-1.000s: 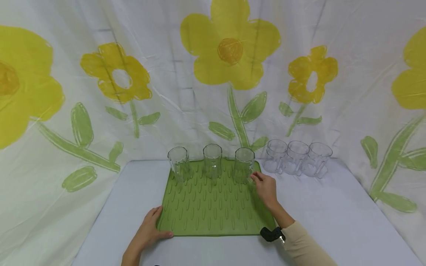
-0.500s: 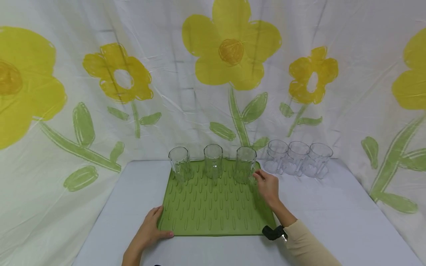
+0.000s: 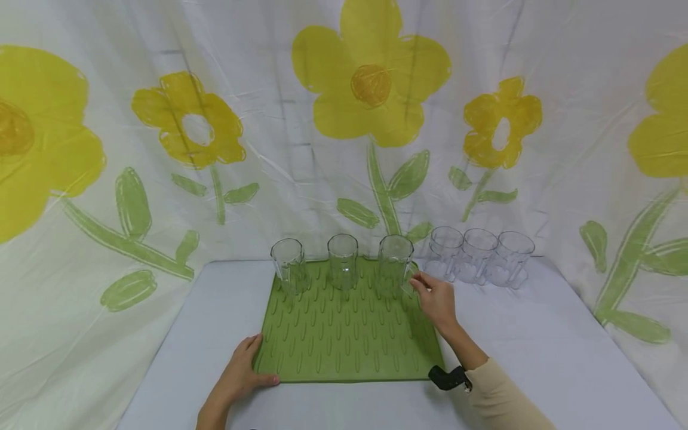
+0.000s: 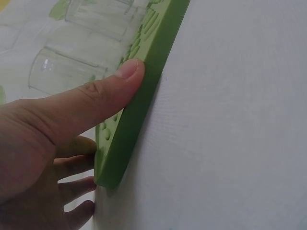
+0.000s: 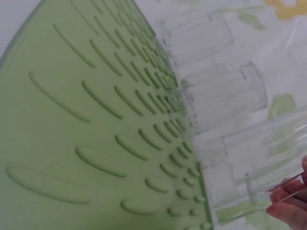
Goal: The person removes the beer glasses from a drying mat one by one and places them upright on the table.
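your right hand (image 3: 438, 303), fingertips and thumb pinched together, grasps the handle of a clear mug (image 3: 394, 266) at the far right corner of a green mat (image 3: 344, 352). the mug is upright just left of your pinch, its handle turned toward your fingers (whether its base sits fully flat is hard to tell through the clear wall). farther left of that grip, well apart from one another, stand a second mug (image 3: 343, 263) and a third mug (image 3: 288, 266), both upright along the mat's far edge. beyond the grip and to its right, off the mat, three more clear mugs (image 3: 480, 255) stand upright in a close row on the white table (image 3: 537, 346).

your left hand (image 3: 243, 367), below and left of the right-hand grip, is spread at the mat's near left corner, clenched on nothing; its thumb rests over the near edge and its fingers lie along the left side. raised oblong ridges cover the mat between your two hands. nearer you than the grip, a black device (image 3: 447, 377) sits at your right wrist beside a beige sleeve (image 3: 502, 397). behind it all hangs a white cloth (image 3: 301, 191) with yellow flowers.
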Demonstrator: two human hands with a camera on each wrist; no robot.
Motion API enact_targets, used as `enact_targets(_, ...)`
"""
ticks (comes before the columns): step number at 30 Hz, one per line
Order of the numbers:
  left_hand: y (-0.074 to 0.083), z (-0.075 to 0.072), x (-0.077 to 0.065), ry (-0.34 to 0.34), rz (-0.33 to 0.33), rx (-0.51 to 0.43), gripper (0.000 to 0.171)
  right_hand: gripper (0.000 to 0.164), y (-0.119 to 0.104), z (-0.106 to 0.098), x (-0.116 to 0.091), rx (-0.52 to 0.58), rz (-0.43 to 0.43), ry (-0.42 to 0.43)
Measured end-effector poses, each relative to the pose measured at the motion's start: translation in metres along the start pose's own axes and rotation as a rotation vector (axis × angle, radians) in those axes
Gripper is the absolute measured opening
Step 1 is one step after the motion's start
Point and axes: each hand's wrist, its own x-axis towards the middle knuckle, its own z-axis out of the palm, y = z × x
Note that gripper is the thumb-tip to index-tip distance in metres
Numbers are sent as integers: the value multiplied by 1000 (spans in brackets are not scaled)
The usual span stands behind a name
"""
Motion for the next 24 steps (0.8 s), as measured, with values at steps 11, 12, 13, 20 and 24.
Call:
enact_targets(11,1,-1,-2,4,7,-1,118,17,-10,-15,1,4,26,-37)
enact_targets(12,1,-1,-2,4,6,1,118,18,-12,-16,1,6,28,-38)
enact_targets(13,1,-1,-2,4,5,4,118,18,-13,-17,1,8,29,-42)
enact_targets(20,2,-1,-2,-1,-3,-1,119,21,-19,-23,1,33,36,-57)
enact_targets(24,3,-1,-2,1,0,-2,118,21,-23,-26,1,56,18,-56)
